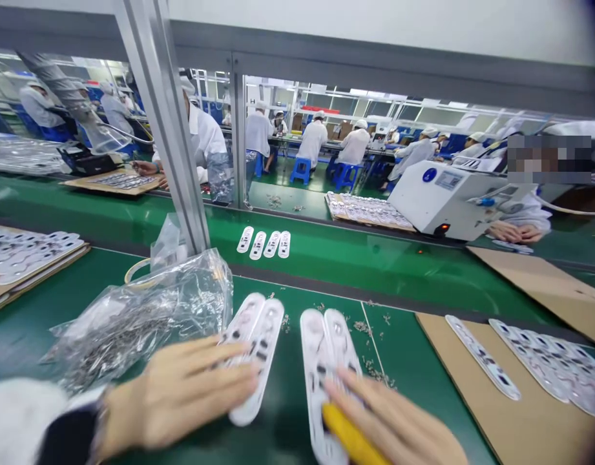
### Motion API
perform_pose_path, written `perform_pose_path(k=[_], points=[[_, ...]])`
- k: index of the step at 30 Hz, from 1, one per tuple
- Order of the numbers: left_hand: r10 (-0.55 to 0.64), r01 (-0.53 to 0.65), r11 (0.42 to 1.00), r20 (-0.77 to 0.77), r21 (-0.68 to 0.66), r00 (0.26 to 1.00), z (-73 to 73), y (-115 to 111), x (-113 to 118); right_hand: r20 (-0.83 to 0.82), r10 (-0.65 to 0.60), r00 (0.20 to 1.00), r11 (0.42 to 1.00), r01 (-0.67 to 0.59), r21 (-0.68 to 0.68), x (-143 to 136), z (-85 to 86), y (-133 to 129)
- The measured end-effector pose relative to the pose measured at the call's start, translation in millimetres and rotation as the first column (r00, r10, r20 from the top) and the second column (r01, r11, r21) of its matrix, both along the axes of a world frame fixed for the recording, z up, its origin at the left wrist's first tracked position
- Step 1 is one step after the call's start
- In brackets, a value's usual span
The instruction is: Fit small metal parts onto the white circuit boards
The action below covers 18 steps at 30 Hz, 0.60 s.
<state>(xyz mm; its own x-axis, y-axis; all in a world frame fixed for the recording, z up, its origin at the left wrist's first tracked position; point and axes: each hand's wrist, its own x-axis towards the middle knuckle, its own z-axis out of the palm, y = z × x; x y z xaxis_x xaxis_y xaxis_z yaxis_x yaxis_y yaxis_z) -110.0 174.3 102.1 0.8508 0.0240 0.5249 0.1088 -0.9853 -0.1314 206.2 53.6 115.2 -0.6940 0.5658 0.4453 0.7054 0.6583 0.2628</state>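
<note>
My left hand (195, 387) lies with its fingers stretched out over two long white plastic panels (256, 371) with rounded ends. These panels carry small dark parts and thin wires. My right hand (389, 413) rests on a second pair of white panels (313, 361), its fingers partly covering them. A yellow handle-like object (351, 436) sits under the fingers of my right hand, held against the palm; its kind cannot be made out. Tiny metal pieces (362, 327), perhaps screws, lie scattered behind and beside the panels. Motion blurs both hands slightly.
A clear plastic bag (152, 316) of small metal pieces lies at left, near a metal post (166, 123). Panels lie on cardboard (452, 374) at right and cardboard at far left. Several panels (271, 244) rest on the green belt (326, 258). Co-workers sit beyond, near a white machine (423, 200).
</note>
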Motion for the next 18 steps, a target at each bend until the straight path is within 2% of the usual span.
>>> perform_pose_path(k=[1, 2, 4, 6, 10, 14, 16, 18], points=[[-0.044, 0.045, 0.999, -0.03, 0.018, 0.999, 3.8, 24, 20, 0.014, 0.0, 1.0, 0.999, -0.001, 0.046, 11, 4.0, 19], [-0.075, 0.075, 0.997, 0.029, 0.013, 0.997, 3.5, 48, 41, 0.026, 0.009, 1.0, 0.994, -0.012, 0.108, 21, 3.9, 40], [-0.1, 0.1, 0.995, -0.006, 0.016, 0.995, -7.2, 96, 82, 0.108, -0.018, 0.994, 0.986, 0.0, 0.169, 41, -5.6, 87], [-0.112, 0.113, 0.993, -0.057, 0.021, 0.992, -24.7, 139, 121, 0.211, -0.083, 0.974, 0.992, 0.061, 0.106, 61, -21.1, 135], [-0.052, 0.054, 0.998, -0.127, 0.013, 0.991, -52.3, 204, 178, 0.244, -0.17, 0.955, 0.985, 0.16, 0.059, 93, -47.0, 216], [0.037, -0.04, 0.999, -0.168, -0.011, 0.985, -56.6, 240, 205, 0.211, -0.212, 0.954, 0.977, 0.213, 0.015, 107, -60.0, 264], [0.078, -0.084, 0.996, -0.165, -0.032, 0.983, -50.1, 244, 206, 0.186, -0.192, 0.964, 0.98, 0.199, -0.02, 110, -61.8, 271], [0.108, -0.117, 0.992, -0.14, -0.057, 0.984, -38.2, 238, 202, 0.143, -0.174, 0.974, 0.982, 0.182, -0.043, 111, -58.2, 265]])
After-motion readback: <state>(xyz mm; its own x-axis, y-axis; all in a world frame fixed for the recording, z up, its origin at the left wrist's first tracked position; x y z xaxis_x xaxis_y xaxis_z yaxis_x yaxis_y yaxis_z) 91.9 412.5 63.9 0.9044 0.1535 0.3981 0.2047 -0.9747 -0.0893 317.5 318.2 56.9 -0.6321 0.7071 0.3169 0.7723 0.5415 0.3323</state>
